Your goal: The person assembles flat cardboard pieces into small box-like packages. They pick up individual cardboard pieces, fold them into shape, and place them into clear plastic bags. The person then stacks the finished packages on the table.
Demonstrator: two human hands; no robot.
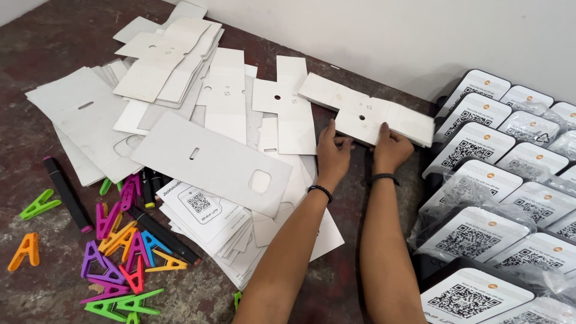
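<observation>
Your left hand [333, 153] and right hand [390, 150] both grip, fingers closed, the near edge of a stack of white die-cut cards [366, 114] at the tabletop [48, 42] far side, beside bagged devices [498, 198].

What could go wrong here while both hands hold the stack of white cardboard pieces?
1. The left hand and right hand grip the cardboard stack only at its near edge, so pieces may fan out.
2. The bagged devices lie close by the right forearm and could be nudged.
</observation>
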